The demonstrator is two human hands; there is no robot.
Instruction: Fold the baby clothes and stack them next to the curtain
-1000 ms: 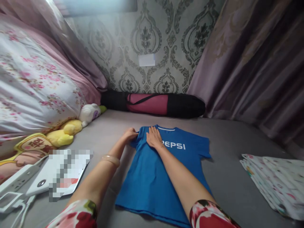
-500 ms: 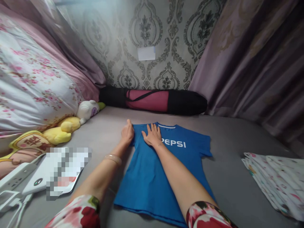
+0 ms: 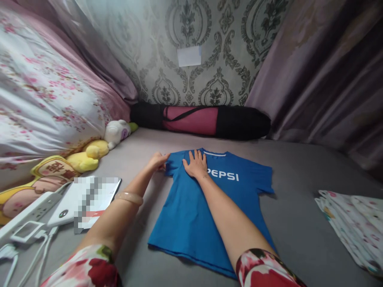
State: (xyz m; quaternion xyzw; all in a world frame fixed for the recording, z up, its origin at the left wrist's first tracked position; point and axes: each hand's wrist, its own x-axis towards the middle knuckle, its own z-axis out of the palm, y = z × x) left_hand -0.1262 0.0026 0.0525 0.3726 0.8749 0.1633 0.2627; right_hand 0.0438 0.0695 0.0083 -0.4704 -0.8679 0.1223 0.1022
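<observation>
A blue T-shirt [image 3: 191, 223] with white PEPSI lettering lies spread front side up on the grey bed sheet [image 3: 293, 223], its collar at the far end. My left hand [image 3: 158, 161] is closed on the edge of the left sleeve, thumb on top, with the sleeve drawn outward. Flat on the shirt's left shoulder rests my right hand [image 3: 196, 163], fingers spread, beside the collar and the first letter. My right forearm crosses over the shirt's body and hides part of it.
A black and pink long bag [image 3: 191, 119] lies along the wall. Plush toys [image 3: 83, 157], a white power strip [image 3: 38, 207] with cables and a white device [image 3: 67, 203] are on the left. Folded patterned cloth [image 3: 356, 227] lies at the right. Curtains hang on both sides.
My left hand has turned and shifted slightly outward, stretching the sleeve to the left. My right hand stays flat on the shoulder. The whole view has shifted a little.
</observation>
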